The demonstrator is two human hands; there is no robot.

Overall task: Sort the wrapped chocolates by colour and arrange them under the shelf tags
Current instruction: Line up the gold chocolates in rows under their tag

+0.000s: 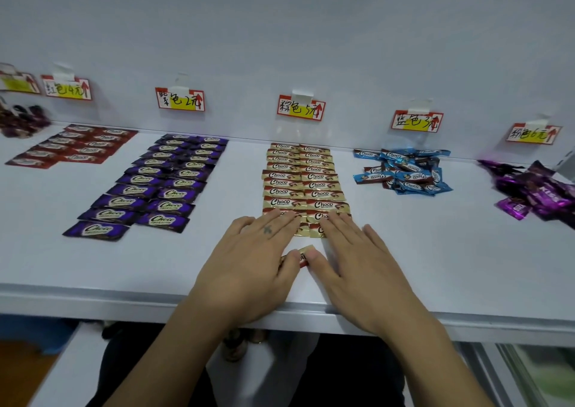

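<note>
Gold-wrapped chocolates [303, 176] lie in two neat columns under the middle tag [301, 108]. My left hand [255, 260] and my right hand [357, 257] lie flat side by side, their straight fingertips pressing on the nearest gold wrappers. One loose gold chocolate [303, 252] sits between my two thumbs. Red chocolates [74, 148] and purple chocolates [155, 185] lie in rows under their tags to the left. Blue chocolates [404, 171] form a loose heap under the blue tag [417, 121].
Shiny magenta-wrapped sweets [535, 193] lie heaped at the far right under the last tag [532, 133]. A dark pile of sweets [21, 120] sits at the far left. The white shelf's front edge [93, 300] runs below my wrists.
</note>
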